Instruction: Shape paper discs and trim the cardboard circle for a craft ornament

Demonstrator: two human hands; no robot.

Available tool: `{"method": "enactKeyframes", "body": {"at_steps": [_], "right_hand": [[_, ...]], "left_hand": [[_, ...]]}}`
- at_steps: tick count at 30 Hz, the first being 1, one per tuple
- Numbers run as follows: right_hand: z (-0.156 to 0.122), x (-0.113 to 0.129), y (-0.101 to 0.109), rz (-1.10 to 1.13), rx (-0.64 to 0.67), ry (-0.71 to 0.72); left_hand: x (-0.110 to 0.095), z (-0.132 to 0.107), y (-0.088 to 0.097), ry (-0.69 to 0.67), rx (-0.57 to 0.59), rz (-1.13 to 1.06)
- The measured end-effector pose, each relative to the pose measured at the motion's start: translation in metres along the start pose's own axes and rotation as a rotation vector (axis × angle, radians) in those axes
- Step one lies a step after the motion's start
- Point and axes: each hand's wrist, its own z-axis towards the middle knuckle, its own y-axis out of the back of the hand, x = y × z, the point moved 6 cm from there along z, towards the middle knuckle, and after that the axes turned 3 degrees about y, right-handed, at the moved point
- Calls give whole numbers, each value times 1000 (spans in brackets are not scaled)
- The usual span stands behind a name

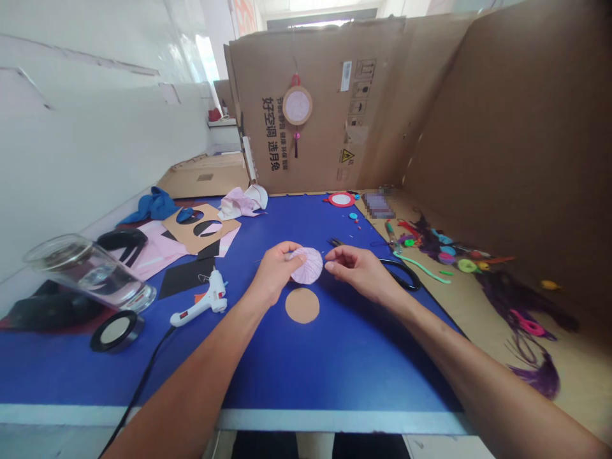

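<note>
In my left hand (282,268) is a round lilac pleated fabric disc (306,265), its thumb lying over the disc's left edge. My right hand (351,266) is just right of the disc, thumb and fingertips closed in a pinch. Whatever those fingertips hold, if anything, is too small to make out. A plain brown cardboard circle (302,306) lies flat on the blue table below the disc. Black-handled scissors (406,275) rest partly behind my right hand and wrist.
To the left lie a white glue gun (205,301), a tape roll (115,331), a tilted-looking glass of water (95,274) and cut cardboard (198,229). Purple tassels (521,299) and small beads are at right. A round ornament (297,105) hangs on the cardboard wall (377,57).
</note>
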Motion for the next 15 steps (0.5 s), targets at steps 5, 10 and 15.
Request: {"method": "enactKeyframes", "body": {"at_steps": [5, 10, 15], "right_hand": [[-17, 23, -19, -489, 79, 144], [-31, 32, -52, -757, 177, 195], [-34, 32, -65, -852, 195, 166]], "left_hand": [[-9, 6, 22, -40, -168, -34], [-12, 6, 26, -52, -196, -60], [-14, 5, 25, -53, -202, -62]]}}
